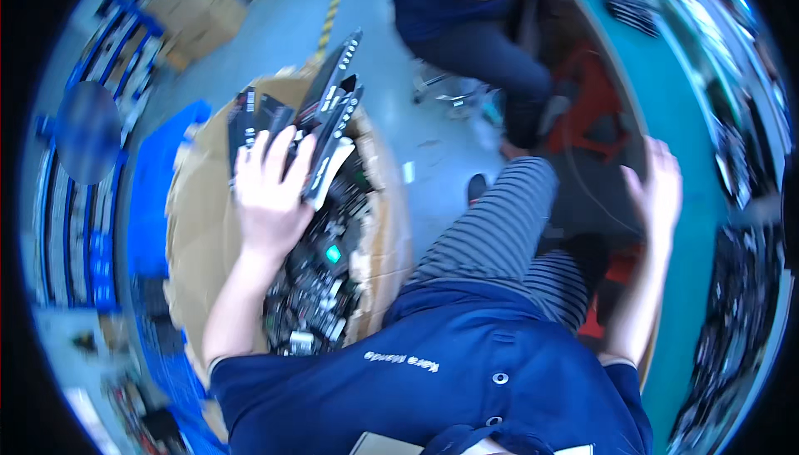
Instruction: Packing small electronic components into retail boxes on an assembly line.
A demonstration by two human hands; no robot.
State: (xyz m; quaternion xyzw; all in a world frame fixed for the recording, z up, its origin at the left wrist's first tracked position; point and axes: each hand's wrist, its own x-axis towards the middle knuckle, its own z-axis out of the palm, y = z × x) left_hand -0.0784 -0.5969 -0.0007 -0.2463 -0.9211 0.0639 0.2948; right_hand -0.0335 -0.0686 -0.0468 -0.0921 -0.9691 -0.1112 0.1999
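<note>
My left hand [273,179] reaches over a big torn-edged cardboard box [198,230]. Its fingers are spread across several flat black pieces [331,81] with pale markings, which stick up at the box's far end. Whether the fingertips grip any of them is hard to make out. Below them, a jumble of small dark parts [312,289] fills the box, with one green bit [334,254] among them. On the other side, my right hand [659,185] rests at the near edge of the green worktable [689,289], thumb apart from the straightened fingers, holding nothing.
Ahead sits a co-worker [474,47] in dark clothes, an arm over the table. Red-orange stands [593,93] are under the table. Dark parts [736,305] lie along its right side. A blue plastic sheet or bin [158,197] and shelving [75,230] are at left, cartons [193,7] behind.
</note>
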